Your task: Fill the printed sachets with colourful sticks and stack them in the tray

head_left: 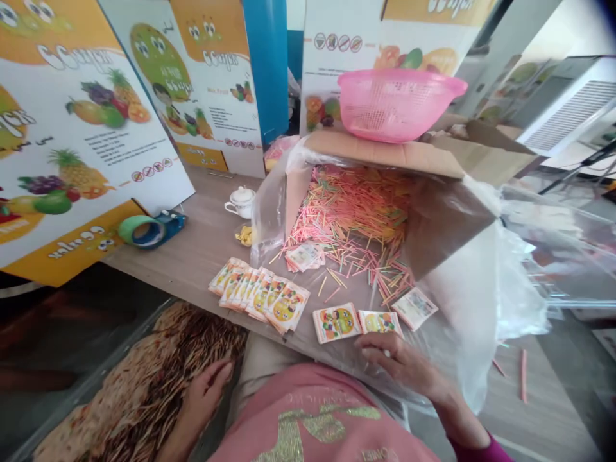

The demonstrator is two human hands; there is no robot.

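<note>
The right hand (402, 366) lay on the clear plastic liner (462, 321) at the near edge of the cardboard box (447, 224). Its fingers (380, 350) were loosely curled and partly open, with nothing visible in their hold. The left hand (206, 391) rested well to the left of those fingers on a patterned cloth (144, 359), open and empty.

Just beyond the right fingers lay two printed packets (337, 323), side by side, with a third (414, 308) a little farther right. Past them, the liner-lined box held a large heap of thin pink, yellow and green sticks (351, 212), some of them scattered on the plastic towards the fingers. One packet (304, 256) lay on the sticks inside the box. A pink colander (399, 106) sat on the far flap of the box.

To the left of the fingers, a row of overlapping packets (257, 295) lay on the worktop (192, 218). Farther left and beyond it stood a small white lidded pot (241, 202), and a tape dispenser (151, 230) lay beyond that. To the right of the fingers, loose pink sticks (523, 375) lay on the floor.
</note>
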